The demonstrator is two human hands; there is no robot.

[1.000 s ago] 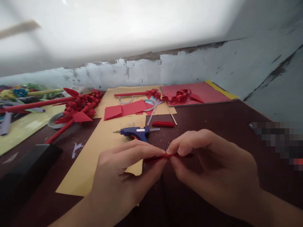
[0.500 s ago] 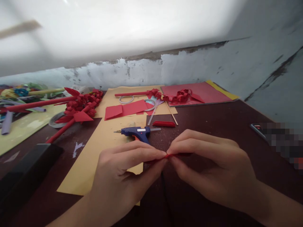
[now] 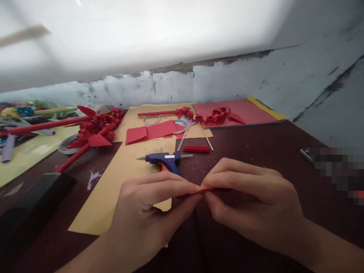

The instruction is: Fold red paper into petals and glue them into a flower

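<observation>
Between my two hands is a thin strip of red paper, mostly hidden by the fingers. My left hand pinches one end of it between thumb and fingertips. Close against it, my right hand pinches the other part, and the fingertips of both hands nearly meet. Just beyond the left fingers lies a blue glue gun with its nozzle pointing left and a clear glue stick in its back. A folded red paper piece rests on the table beyond the hands.
Yellow paper spreads under the glue gun. Red paper sheets, tape rings, a thin wooden stick and a red paper chain lie farther back. Red paper flowers and a black box stand left; a phone lies right.
Almost nothing differs. My right hand has dipped slightly, and the red strip sits a little lower between the fingertips. The things on the table have stayed where they were.
</observation>
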